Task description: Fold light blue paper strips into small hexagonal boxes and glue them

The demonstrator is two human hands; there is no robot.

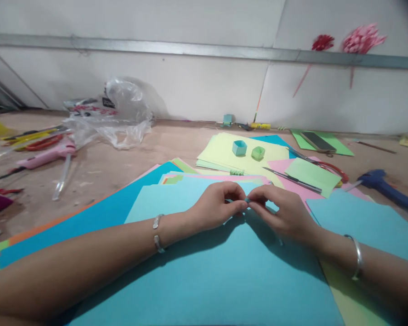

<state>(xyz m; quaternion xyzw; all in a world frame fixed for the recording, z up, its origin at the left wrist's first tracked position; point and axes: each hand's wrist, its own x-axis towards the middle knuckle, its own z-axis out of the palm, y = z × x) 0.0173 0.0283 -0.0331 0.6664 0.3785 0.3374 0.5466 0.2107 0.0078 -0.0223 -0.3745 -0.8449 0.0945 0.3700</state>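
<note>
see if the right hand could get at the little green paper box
Likely yes: nothing seems to stand between the right hand and the green paper box, though the hand is pinching a small blue piece.

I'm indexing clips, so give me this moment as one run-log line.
left hand: pinches small piece; right hand: pinches same piece; below: blue sheet; beyond: blue box, green box on yellow sheets

head view | faces forward, down | table [100, 170] near (wall [197, 86] beyond)
</note>
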